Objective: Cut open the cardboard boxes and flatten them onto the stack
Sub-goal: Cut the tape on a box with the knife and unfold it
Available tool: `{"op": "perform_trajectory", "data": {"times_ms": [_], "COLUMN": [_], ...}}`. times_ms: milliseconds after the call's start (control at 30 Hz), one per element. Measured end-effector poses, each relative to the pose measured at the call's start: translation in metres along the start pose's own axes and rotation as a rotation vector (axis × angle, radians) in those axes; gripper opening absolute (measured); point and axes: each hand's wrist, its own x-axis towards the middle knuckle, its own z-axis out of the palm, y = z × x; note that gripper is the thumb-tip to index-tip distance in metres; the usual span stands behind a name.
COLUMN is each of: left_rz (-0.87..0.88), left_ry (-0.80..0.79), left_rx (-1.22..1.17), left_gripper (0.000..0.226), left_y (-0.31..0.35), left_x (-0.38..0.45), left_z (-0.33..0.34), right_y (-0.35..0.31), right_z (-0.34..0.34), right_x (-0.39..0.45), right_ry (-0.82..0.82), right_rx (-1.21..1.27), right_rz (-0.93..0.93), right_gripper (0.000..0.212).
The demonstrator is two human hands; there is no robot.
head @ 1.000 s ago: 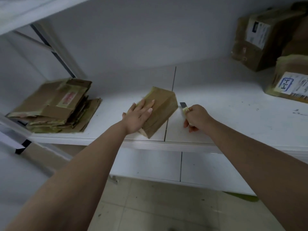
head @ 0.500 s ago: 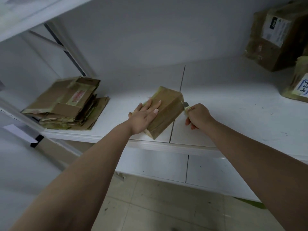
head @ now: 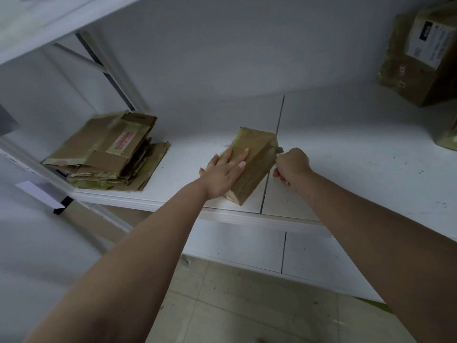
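A small taped cardboard box point(head: 252, 164) lies on the white shelf point(head: 346, 169), close to its front edge and across the seam between two shelf panels. The left hand point(head: 222, 173) lies flat on the box's top face, fingers point(head: 238, 158) straight and slightly spread, pressing down and grasping nothing. Just beyond those fingertips the box's top runs on to its far taped end.

The right hand point(head: 291, 164) is a closed fist right beside the box's right edge, fingers curled round the handle of a utility knife point(head: 279, 151). Only a short bit of grey blade shows above the knuckles, and it meets the upper right edge of the box; whether it has gone into the tape cannot be told.

Well to the left of the left hand's fingers, a stack of flattened cardboard point(head: 108, 154) sits at the shelf's left end. Far to the right of the right fist, by the back wall, stands a larger labelled parcel point(head: 422, 55), and another box point(head: 448, 137) is cut off by the frame's right edge.
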Motion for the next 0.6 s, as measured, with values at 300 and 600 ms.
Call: {"op": "perform_trajectory", "data": {"times_ms": [300, 600], "left_rz": [-0.005, 0.001], "left_ry": [0.014, 0.017], "left_rx": [0.021, 0.0], "left_gripper": [0.047, 0.047], "left_y": [0.0, 0.0], "left_x": [0.001, 0.001], "left_z": [0.002, 0.002], "right_y": [0.013, 0.011], "right_z": [0.001, 0.007], "right_x": [0.007, 0.005], "right_ry": [0.097, 0.123], "right_rx": [0.03, 0.068], "right_rz": [-0.048, -0.068], "right_gripper": [0.021, 0.02]}}
